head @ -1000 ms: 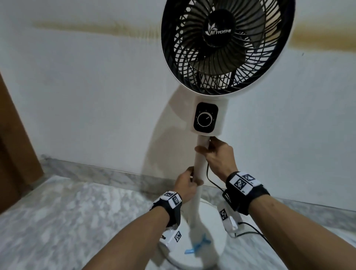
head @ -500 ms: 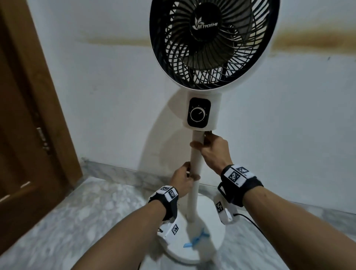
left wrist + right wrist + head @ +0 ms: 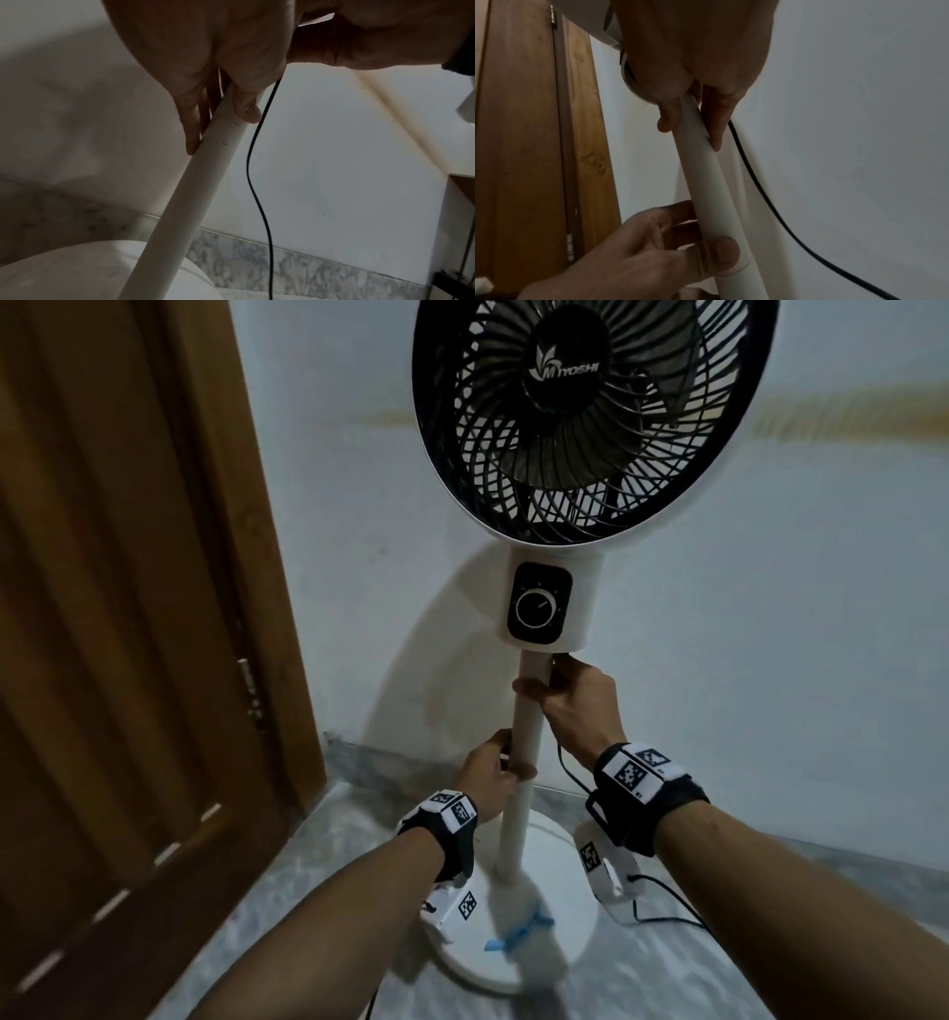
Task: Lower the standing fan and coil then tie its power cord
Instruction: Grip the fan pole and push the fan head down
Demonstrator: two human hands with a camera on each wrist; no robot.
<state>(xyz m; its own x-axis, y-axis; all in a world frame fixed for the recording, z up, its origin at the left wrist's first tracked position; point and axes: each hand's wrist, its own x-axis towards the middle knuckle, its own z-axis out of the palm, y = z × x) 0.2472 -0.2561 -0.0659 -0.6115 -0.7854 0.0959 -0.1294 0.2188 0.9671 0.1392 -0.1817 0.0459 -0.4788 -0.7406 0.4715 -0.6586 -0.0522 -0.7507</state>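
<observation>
A white standing fan with a black grille (image 3: 590,418) and a round dial panel (image 3: 539,606) stands upright on its round base (image 3: 560,855) by the wall. My right hand (image 3: 575,698) grips the white pole (image 3: 526,726) just under the dial housing, thumb across the front. My left hand (image 3: 493,775) grips the pole lower down, at the joint between its two sections (image 3: 228,121). The black power cord (image 3: 565,765) hangs behind the pole, beside my fingers (image 3: 257,158), and trails over the floor to the right (image 3: 662,919). A blue tie (image 3: 518,934) lies on the base.
A brown wooden door (image 3: 128,608) stands close on the left. The white wall (image 3: 770,634) is right behind the fan, with a grey marble skirting (image 3: 295,261). The floor (image 3: 308,891) is grey marble.
The view has swung left, bringing the door into sight. Both hands keep the same hold on the pole; the fan head looks about as high as before.
</observation>
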